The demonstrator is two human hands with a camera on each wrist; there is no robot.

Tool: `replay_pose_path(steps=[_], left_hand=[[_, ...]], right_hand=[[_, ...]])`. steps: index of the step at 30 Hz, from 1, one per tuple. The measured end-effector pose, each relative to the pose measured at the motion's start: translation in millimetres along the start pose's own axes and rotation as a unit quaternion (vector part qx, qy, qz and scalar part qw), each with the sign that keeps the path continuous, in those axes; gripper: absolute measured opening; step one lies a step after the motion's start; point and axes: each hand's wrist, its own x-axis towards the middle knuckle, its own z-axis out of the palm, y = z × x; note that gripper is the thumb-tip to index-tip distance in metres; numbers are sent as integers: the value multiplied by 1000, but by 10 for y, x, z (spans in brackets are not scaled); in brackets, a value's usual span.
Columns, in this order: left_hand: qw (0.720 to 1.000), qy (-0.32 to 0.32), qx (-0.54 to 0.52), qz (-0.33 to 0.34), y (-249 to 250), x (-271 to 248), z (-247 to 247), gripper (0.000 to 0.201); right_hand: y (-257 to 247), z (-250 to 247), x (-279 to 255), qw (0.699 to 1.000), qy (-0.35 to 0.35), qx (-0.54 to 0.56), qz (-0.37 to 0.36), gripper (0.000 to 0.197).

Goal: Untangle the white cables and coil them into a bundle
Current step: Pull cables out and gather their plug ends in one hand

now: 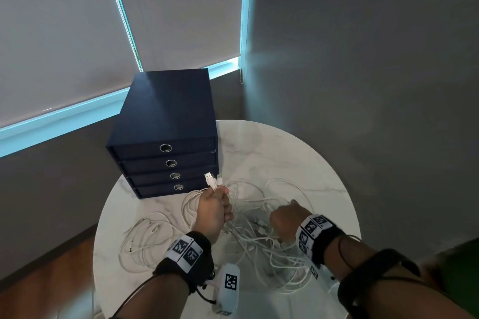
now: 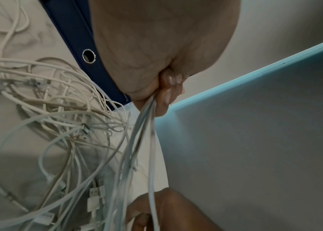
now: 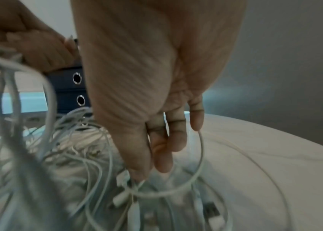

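Note:
A tangle of white cables (image 1: 259,238) lies spread over the round white marble table (image 1: 285,153). My left hand (image 1: 215,208) is raised above it and grips several strands in a fist. Their USB plugs (image 1: 210,179) stick up out of the fist, and the held strands (image 2: 146,125) hang down into the heap (image 2: 67,109). My right hand (image 1: 283,217) is low in the tangle to the right. Its thumb and fingers (image 3: 162,162) point down and pinch a cable loop (image 3: 200,159) near small plugs. The right wrist view is blurred.
A dark blue drawer box (image 1: 168,122) with ring pulls stands at the table's back left, just behind my left hand. Looser cable loops (image 1: 145,241) lie at the left. A white tagged block (image 1: 229,282) sits near the front edge. Grey walls and window blinds stand behind.

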Motion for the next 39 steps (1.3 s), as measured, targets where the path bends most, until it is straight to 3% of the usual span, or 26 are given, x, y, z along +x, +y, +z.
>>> replay_pose_path(steps=[5,13,16,20,24,27,28,32,39], left_hand=[[1000,-8,-24,-14,14,27,16,29],[999,-7,-26,-18,44,8,50,27],[999,-16,-32,-26,70,4,26,27],[1000,-3,-24,-19,78,-21,15,26],[999,8,-18,-28,77,-48,72,23],[999,6,-10,-40,67,-59,135,24],[999,2,-14,-42,71,-65,162,28],[999,-16,-20,-23,98,-96,226,45],[995,-9,78,55,-5,-77,103,27]], right_hand=[[166,-164,-93,995,21,100,4,17],[-11,257,-12,995,-24,98,2,25],[94,264,-34,983,-15,181,-7,21],[274,-11,-57,917,98,386,-28,24],[163,-356,-39,754,211,619,-61,18],[-99,-544,-54,704,250,661,-74,21],[-193,-586,-57,701,252,662,-82,21],[-438,-627,-47,733,236,633,-83,24],[-503,-586,-52,811,271,511,-90,35]])
